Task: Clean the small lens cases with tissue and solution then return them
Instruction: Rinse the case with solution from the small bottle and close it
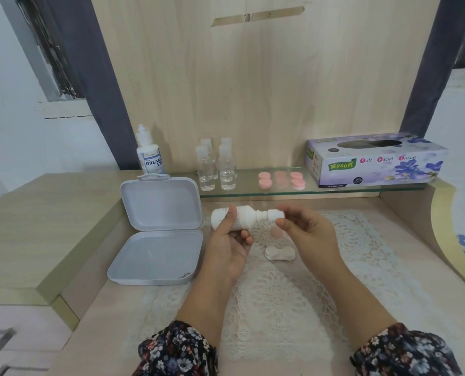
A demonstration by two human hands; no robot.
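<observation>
Both hands (269,234) hold a white bottle (235,218) sideways above the lens case (279,253)

Lens case (279,253): centre of mat (293,294).
Open box (155,256): nine o'clock of case.
Glass shelf (334,189): twelve o'clock — small bottles (215,169), caps (281,179), tissue box (375,161), left to right.
Held bottle (239,218): above mat.

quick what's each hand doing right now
Left hand: grips the white bottle, held sideways.
Right hand: pinches the bottle's cap.
</observation>
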